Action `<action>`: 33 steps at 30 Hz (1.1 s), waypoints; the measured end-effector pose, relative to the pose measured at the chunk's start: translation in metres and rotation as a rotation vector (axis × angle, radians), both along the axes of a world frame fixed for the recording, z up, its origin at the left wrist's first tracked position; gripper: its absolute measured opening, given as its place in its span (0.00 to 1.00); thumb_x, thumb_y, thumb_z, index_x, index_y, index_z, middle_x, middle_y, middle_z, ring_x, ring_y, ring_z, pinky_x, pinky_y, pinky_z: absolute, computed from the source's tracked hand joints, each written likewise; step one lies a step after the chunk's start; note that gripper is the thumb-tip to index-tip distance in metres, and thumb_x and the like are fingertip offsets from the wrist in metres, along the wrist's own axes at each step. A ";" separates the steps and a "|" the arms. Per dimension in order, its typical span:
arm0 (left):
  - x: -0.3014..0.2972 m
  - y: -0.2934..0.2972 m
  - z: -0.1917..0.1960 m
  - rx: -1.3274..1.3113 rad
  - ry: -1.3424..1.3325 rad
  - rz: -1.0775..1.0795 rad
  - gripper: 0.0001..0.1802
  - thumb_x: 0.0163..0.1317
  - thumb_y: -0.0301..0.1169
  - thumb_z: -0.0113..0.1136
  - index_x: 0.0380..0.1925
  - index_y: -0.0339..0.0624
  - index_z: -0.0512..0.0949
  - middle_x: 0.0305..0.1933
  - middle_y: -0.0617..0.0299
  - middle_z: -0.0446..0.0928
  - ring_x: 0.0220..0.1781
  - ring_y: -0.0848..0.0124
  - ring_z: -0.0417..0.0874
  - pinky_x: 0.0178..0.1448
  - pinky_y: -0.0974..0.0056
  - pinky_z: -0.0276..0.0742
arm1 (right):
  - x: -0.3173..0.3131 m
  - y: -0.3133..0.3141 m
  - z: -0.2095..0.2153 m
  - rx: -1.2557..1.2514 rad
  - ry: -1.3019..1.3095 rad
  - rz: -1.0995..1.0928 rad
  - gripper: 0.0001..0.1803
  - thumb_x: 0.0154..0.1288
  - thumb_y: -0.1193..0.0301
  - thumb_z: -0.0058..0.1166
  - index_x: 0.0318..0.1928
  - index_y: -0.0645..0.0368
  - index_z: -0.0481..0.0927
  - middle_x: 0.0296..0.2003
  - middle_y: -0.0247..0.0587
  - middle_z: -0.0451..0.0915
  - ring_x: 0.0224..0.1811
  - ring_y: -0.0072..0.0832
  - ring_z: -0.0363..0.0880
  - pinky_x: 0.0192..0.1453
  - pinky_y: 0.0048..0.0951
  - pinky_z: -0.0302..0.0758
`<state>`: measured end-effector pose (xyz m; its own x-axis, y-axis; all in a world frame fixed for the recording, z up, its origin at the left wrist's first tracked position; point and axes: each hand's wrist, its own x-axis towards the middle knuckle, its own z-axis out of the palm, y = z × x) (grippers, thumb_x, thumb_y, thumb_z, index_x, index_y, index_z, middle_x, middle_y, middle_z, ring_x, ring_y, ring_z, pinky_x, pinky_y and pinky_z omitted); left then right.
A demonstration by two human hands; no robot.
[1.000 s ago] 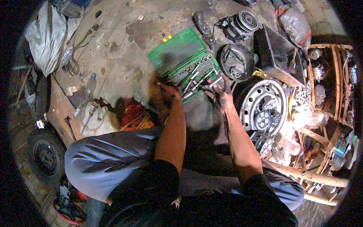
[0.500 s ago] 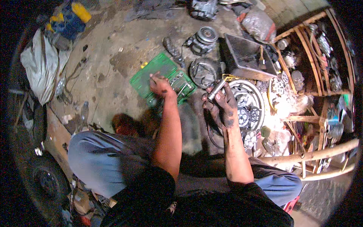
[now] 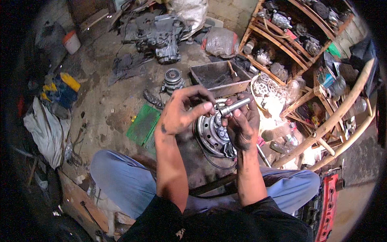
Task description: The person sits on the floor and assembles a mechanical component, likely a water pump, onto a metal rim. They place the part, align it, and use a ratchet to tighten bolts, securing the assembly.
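Observation:
My right hand (image 3: pixel 245 125) is wrapped round a shiny metal tubular socket tool (image 3: pixel 236 106), raised at a tilt above the floor, its stepped end pointing left. Close by that end is my left hand (image 3: pixel 183 111), with its thumb and fingertips bent together as in a pinch. Whatever they hold, if anything, is too small to make out. Partly behind my left hand, a green socket case (image 3: pixel 144 124) lies opened on the floor. Below the tool stands a wheel rim (image 3: pixel 206 133) with metal parts in it, partly covered by my right hand.
A dark rectangular tray (image 3: pixel 225 88) with a brush stands beyond my hands. Left of it is a pulley-like part (image 3: pixel 173 78), and farther off a gearbox-like casting (image 3: pixel 167 44). Wooden shelves (image 3: pixel 298 52) with parts rise at the right, near a bamboo pole frame (image 3: pixel 338 107).
My left hand has lifted from the green case and come over to the tool in my right hand. The view has tilted up, showing more of the far floor.

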<state>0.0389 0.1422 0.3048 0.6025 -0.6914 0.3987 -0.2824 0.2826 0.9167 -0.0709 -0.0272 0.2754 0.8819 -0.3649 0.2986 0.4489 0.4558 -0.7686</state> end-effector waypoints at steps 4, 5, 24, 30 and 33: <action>-0.026 -0.020 0.021 0.038 -0.099 0.022 0.14 0.59 0.33 0.67 0.38 0.34 0.81 0.36 0.58 0.83 0.39 0.71 0.83 0.48 0.64 0.79 | -0.021 -0.010 0.023 0.024 -0.052 -0.072 0.25 0.63 0.73 0.63 0.58 0.57 0.66 0.45 0.47 0.79 0.35 0.28 0.79 0.32 0.26 0.80; -0.031 -0.026 0.023 0.058 -0.138 0.050 0.15 0.58 0.35 0.68 0.38 0.34 0.81 0.36 0.57 0.83 0.38 0.70 0.84 0.47 0.63 0.79 | -0.026 -0.012 0.027 0.031 -0.057 -0.078 0.25 0.63 0.73 0.63 0.58 0.57 0.66 0.45 0.47 0.79 0.35 0.28 0.79 0.33 0.26 0.80; -0.072 -0.124 0.021 0.112 -0.185 0.002 0.13 0.66 0.33 0.63 0.41 0.32 0.83 0.37 0.56 0.85 0.42 0.70 0.86 0.50 0.66 0.80 | -0.111 -0.133 0.058 -0.543 0.379 -0.323 0.20 0.65 0.65 0.64 0.50 0.67 0.77 0.34 0.39 0.82 0.36 0.24 0.78 0.42 0.25 0.75; -0.081 -0.144 -0.038 0.385 -0.074 0.201 0.18 0.66 0.39 0.63 0.44 0.33 0.83 0.40 0.52 0.86 0.44 0.69 0.86 0.53 0.64 0.78 | -0.148 -0.206 -0.026 -0.691 0.745 -0.277 0.16 0.73 0.61 0.54 0.47 0.63 0.81 0.32 0.33 0.81 0.35 0.22 0.77 0.43 0.27 0.75; -0.107 -0.141 -0.102 0.492 -0.146 0.238 0.16 0.63 0.38 0.65 0.43 0.36 0.83 0.40 0.48 0.84 0.42 0.56 0.85 0.49 0.60 0.78 | -0.169 -0.205 -0.091 -0.357 0.846 -0.342 0.21 0.73 0.55 0.54 0.52 0.60 0.76 0.35 0.35 0.81 0.39 0.21 0.77 0.45 0.28 0.76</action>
